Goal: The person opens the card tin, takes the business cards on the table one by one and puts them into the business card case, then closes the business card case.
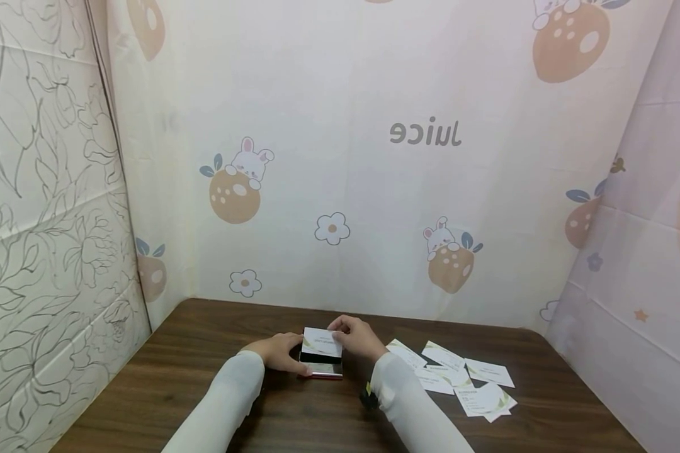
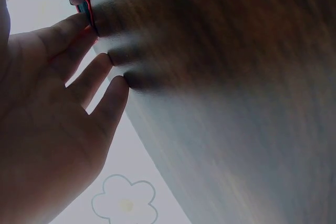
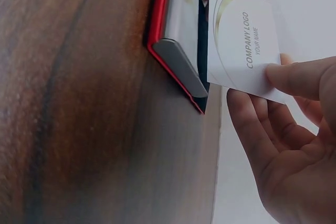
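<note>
A person's right hand (image 1: 358, 340) pinches a white rectangular card with green-gold curves (image 1: 320, 340), marked "COMPANY LOGO," between thumb and fingers over a red-edged silver-and-black card case (image 1: 324, 369) on a dark brown wood-grain counter (image 1: 294, 418). The left hand (image 1: 279, 353) holds the case, its grip spanning thumb to fingers. Matching white cards (image 1: 478, 399) lie overlapping at right.

We record one card case (image 1: 324, 369), silver-faced, red-edged, black inside, at 6 o'clock in the head view. Over its 12 o'clock part we note one white business card (image 3: 239, 35), printed "COMPANY LOGO", pinched at its 3 o'clock edge.
</note>
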`<state>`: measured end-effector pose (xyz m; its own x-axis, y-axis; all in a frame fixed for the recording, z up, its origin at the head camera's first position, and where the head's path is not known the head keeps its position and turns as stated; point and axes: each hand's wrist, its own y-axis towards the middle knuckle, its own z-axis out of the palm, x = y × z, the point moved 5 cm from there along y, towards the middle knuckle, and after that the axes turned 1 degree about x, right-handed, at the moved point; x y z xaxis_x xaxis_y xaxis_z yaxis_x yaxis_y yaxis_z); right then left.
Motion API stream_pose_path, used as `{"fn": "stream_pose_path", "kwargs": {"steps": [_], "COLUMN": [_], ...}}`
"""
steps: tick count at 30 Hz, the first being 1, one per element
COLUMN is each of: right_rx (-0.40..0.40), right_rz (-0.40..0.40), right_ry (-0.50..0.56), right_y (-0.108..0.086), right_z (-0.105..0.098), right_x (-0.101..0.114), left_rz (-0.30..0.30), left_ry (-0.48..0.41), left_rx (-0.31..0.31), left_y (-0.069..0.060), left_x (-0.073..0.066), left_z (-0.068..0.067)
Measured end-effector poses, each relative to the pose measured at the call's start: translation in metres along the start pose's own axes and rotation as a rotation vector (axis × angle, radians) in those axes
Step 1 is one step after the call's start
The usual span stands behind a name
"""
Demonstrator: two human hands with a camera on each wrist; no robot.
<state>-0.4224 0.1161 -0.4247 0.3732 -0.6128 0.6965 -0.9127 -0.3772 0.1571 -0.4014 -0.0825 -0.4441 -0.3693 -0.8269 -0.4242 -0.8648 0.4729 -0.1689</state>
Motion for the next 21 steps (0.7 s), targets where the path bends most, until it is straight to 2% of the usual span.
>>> {"fn": "stream_pose_path", "kwargs": {"steps": [13,21], "right_rx": [0.003,0.05], "right_rz": [-0.002,0.055], "right_ry": [-0.068,-0.064], "right_y": [-0.0014,-0.0016], "right_z": [0.0057,0.0064], "right_x": [0.0003,-0.0015], "left_rz": [-0.009,-0.014], "left_ry": [-0.005,-0.002], "left_rx": [0.001,0.01], "left_y": [-0.0012,-0.0013], "left_x": [0.0001,-0.0014], "left_z": [0.0005,0.0001]}}
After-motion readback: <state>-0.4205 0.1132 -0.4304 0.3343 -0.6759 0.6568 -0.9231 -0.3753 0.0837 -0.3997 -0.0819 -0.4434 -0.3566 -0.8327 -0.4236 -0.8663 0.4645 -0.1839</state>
